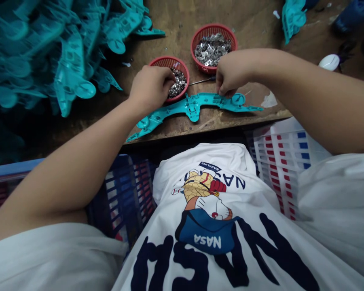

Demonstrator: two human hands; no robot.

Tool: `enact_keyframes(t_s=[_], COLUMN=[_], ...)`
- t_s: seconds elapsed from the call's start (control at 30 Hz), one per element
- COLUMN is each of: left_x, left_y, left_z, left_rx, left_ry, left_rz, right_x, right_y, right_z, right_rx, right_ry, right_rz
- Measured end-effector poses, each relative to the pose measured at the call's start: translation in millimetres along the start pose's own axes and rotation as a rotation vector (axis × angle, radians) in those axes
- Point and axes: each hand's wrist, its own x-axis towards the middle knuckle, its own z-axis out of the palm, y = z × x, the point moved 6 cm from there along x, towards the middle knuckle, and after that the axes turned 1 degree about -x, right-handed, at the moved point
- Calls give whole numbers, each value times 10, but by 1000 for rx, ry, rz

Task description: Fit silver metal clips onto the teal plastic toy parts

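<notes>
A long, curved teal plastic part [193, 106] lies along the front edge of the wooden table. My left hand [153, 85] reaches over the nearer red basket [185, 69], its fingertips bent together at the small metal pieces [179, 83] inside. What those fingers hold, if anything, is hidden. At the right half of the teal part, my right hand [232, 74] points down with its fingers closed against the surface; anything in its pinch is out of sight. A second red basket [202, 69] of silvery metal clips [212, 49] stands just behind. Between the baskets lies a thin screwdriver-like tool [204, 81].
A big heap of teal parts [69, 52] covers the table's left side. Another teal piece [293, 18] lies at the back right, near a white rounded object [329, 62]. Plastic crates [286, 161] stand below the table edge on both sides of my lap.
</notes>
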Motion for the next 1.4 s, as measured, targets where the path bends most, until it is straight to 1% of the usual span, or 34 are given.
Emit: enact_keyframes(t_s=[0.2, 0.33, 0.43, 0.5, 0.63, 0.77, 0.8, 0.87, 0.93, 1.03, 1.13, 1.2, 1.27, 1.3, 1.37, 1.4], left_x=[-53, -29, 15, 41, 59, 39, 33, 24, 13, -21, -82, -116, -129, -125, -93, -67], left_y=[79, 30, 10, 19, 65, 162, 174, 180, 170, 185, 262, 300, 286, 255, 147, 74], left_z=[2, 22, 18, 7, 13, 4, -2, -22, -43, -61, -73, -81, -116, -150, -203, -213], left_rx=[106, 102, 11, -118, -380, -422, -424, -449, -479, -527, -620, -653, -575, -479, -193, -43], left_ry=[51, 62, 80, 86, 47, 5, -4, -9, 1, 36, 98, 121, 145, 168, 176, 156], left_rz=[85, 57, 69, 82, 34, 45, 45, 46, 41, 51, 103, 126, 138, 141, 114, 83], right_x=[35, 52, 87, 108, 110, 142, 160, 188, 177, 59, -102, -174, -178, -162, -124, -109], right_y=[-21, -12, 2, -3, -39, -48, -40, -18, 6, 5, -117, -221, -272, -275, -250, -236], right_z=[17, 44, 101, 120, 116, 156, 183, 209, 152, -24, -154, -181, -129, -84, -2, 16], right_rx=[-69, -71, -6, -7, -62, -201, -216, -172, -73, 105, 281, 335, 337, 333, 328, 329], right_ry=[22, 25, -14, -21, -12, -15, -30, -36, 38, 197, 279, 295, 228, 173, 73, 53], right_rz=[-37, -40, -37, -43, -29, -2, -7, -27, -39, -56, -170, -253, -250, -225, -168, -159])
